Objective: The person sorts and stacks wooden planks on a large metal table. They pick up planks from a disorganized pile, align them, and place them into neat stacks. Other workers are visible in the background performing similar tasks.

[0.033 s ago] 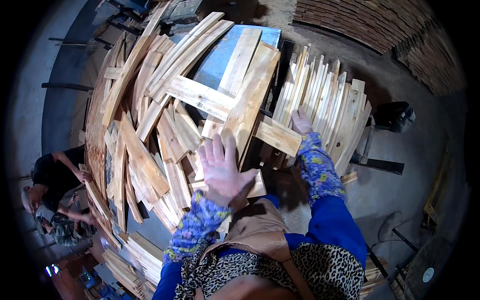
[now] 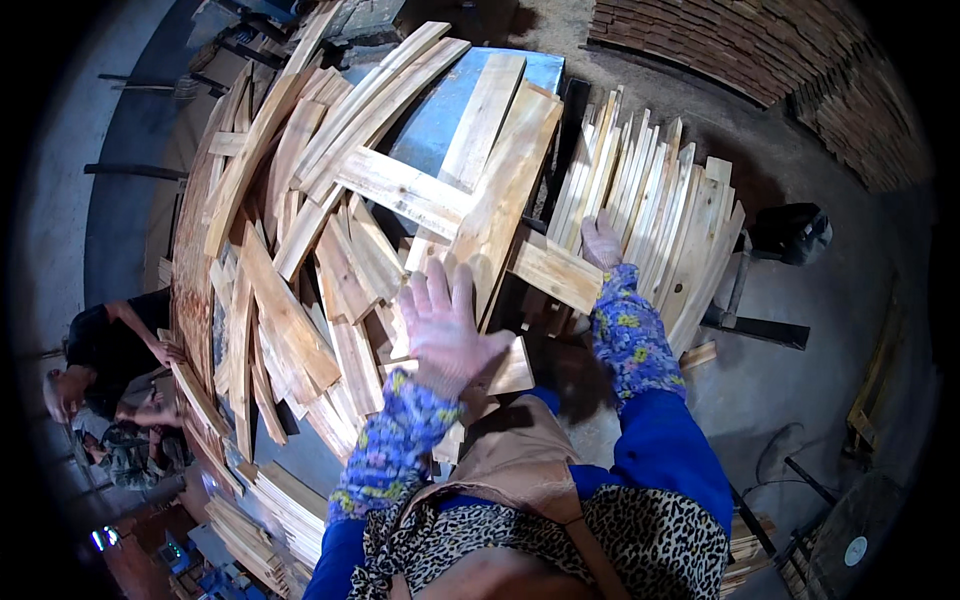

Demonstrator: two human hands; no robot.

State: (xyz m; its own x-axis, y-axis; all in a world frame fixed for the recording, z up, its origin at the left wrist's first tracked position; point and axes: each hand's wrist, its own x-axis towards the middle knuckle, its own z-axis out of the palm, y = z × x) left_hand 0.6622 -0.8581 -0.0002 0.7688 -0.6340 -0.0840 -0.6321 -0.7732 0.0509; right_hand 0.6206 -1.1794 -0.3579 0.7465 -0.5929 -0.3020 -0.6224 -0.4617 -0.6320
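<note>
My left hand (image 2: 444,325), palm down with fingers spread, is over the near edge of a loose pile of wooden boards. Nothing is gripped in it. Just ahead of its fingertips lies a long wide plank (image 2: 506,180), slanting away from me. A pale board (image 2: 405,190) lies crosswise at its left side. My right hand (image 2: 601,243) rests with fingers stretched out against the left part of a row of boards standing on edge (image 2: 650,200); it holds nothing. Beside its wrist, a short board (image 2: 556,270) bridges the pile and the row.
Under the pile shows a blue tabletop (image 2: 425,130). At the left, a person in a dark shirt (image 2: 115,345) has a hand at the pile's edge. Stacked boards (image 2: 285,505) stand at the lower left. A black container (image 2: 790,233) sits on the floor at the right.
My left hand has shifted slightly forward, still spread. My right hand stays at the row of boards. The person at the left has moved an arm a little.
</note>
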